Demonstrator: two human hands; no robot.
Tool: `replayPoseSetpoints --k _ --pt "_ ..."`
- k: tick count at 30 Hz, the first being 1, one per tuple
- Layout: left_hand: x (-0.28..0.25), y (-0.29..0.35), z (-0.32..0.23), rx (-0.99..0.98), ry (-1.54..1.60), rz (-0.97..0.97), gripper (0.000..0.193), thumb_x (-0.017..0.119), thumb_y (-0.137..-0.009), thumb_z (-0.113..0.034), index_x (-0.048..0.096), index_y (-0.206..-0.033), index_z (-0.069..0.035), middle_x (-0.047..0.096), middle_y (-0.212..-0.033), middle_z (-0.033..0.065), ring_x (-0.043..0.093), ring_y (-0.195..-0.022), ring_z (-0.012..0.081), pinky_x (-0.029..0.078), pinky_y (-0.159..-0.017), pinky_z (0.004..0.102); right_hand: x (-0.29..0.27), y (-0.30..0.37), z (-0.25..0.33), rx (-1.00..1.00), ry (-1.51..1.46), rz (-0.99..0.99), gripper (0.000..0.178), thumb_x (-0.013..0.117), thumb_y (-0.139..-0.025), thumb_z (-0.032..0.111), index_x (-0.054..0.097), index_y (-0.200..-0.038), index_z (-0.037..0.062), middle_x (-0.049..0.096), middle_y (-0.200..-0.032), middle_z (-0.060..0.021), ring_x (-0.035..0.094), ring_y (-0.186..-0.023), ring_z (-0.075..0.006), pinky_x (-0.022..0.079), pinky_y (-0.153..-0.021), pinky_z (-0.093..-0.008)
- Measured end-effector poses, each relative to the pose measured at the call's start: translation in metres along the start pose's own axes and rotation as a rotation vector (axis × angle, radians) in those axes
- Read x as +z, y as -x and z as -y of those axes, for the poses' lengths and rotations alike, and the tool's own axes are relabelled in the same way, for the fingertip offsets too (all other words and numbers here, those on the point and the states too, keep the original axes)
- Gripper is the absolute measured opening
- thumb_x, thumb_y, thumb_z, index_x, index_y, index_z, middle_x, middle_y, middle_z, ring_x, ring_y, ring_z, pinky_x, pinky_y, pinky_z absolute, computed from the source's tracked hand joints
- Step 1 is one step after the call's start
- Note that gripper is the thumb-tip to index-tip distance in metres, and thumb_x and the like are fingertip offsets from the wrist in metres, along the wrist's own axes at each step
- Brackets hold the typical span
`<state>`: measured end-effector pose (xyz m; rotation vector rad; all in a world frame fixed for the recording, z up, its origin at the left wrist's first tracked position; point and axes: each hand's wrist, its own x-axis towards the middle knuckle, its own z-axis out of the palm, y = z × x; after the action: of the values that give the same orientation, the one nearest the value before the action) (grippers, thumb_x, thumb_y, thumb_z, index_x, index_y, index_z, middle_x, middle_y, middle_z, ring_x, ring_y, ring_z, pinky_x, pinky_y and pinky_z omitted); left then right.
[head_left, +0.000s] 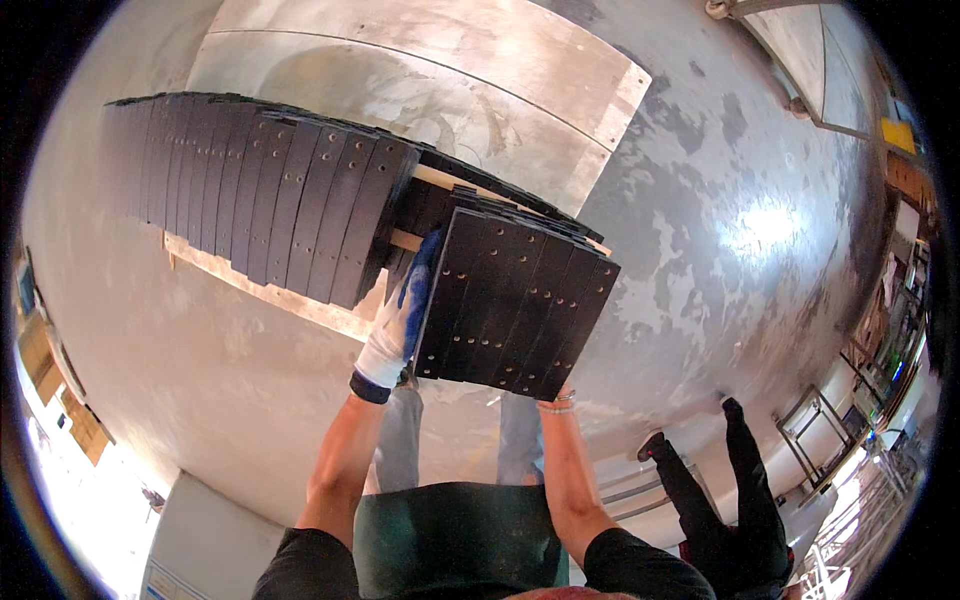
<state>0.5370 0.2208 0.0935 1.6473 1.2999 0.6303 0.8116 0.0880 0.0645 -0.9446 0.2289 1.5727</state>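
Note:
A block of black flat strips with drilled holes (520,300) is raised in front of me, its strips fanned in overlapping steps. My left hand (392,335), in a white glove with a blue palm, presses along the block's left edge with its fingers stretched upward. At the block's near right corner my right hand (567,391) goes behind it, so its fingers are hidden; bracelets circle that wrist. Just left of my glove stands a long row of similar black strips (260,200), packed side by side and resting on a pale wooden base (270,287).
Beyond the row lies a large pale sheet (470,60) on the grey, patchy floor (690,270). Another person in dark trousers (740,480) is at the lower right. Metal frames (815,430) and a trolley-like frame (800,60) stand along the right side.

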Motion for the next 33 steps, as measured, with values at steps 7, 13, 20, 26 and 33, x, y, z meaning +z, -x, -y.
replayPoseSetpoints --k 7,13,20,26,33 --pt "0.000 0.012 0.014 -0.560 0.865 0.013 0.058 0.036 -0.110 -0.038 0.035 -0.152 0.001 0.042 -0.154 0.0148 0.042 -0.140 0.0231 0.030 -0.118 0.0324 -0.004 0.001 -0.002 0.091 -0.023 -0.020 0.046 0.048 -0.106 0.039 0.054 -0.138 0.0076 0.062 -0.129 -0.0041 0.062 -0.111 -0.0233 0.056 -0.092 -0.0397" --pt "-0.017 0.007 -0.011 -0.734 0.719 -0.033 0.045 0.045 -0.108 -0.029 0.045 -0.146 -0.003 0.055 -0.139 0.0082 0.055 -0.123 0.0165 0.046 -0.105 0.0319 -0.022 -0.002 -0.020 0.056 0.238 -0.272 0.057 0.042 -0.106 0.048 0.046 -0.147 0.0092 0.053 -0.141 -0.0028 0.055 -0.122 -0.0208 0.046 -0.104 -0.0377" --pt "-0.030 0.001 -0.035 -0.544 -0.304 0.033 0.034 0.048 -0.106 -0.008 0.052 -0.138 0.002 0.062 -0.130 0.0118 0.061 -0.114 0.0191 0.050 -0.098 0.0307 0.042 -0.010 0.004 0.061 0.107 -0.408 0.052 0.041 -0.107 0.043 0.047 -0.146 0.0088 0.053 -0.146 -0.0084 0.056 -0.127 -0.0282 0.048 -0.107 -0.0463" --pt "-0.029 0.000 -0.029 -0.707 -0.069 -0.070 0.043 0.052 -0.104 -0.024 0.052 -0.141 -0.002 0.063 -0.127 0.0271 0.062 -0.119 0.0391 0.049 -0.100 0.0420 0.014 -0.002 0.007 -0.099 0.292 -0.239 0.055 0.034 -0.109 0.043 0.039 -0.151 0.0078 0.045 -0.151 -0.0081 0.041 -0.139 -0.0252 0.032 -0.119 -0.0431" --pt "-0.030 -0.007 -0.043 -0.634 -0.164 -0.084 0.030 0.050 -0.104 -0.006 0.057 -0.133 0.002 0.069 -0.116 0.0103 0.063 -0.099 0.0149 0.052 -0.086 0.0291 0.039 -0.005 0.024 -0.144 0.508 -0.213 0.061 0.043 -0.106 0.042 0.035 -0.152 0.0036 0.044 -0.151 -0.0078 0.040 -0.139 -0.0221 0.030 -0.119 -0.0394"
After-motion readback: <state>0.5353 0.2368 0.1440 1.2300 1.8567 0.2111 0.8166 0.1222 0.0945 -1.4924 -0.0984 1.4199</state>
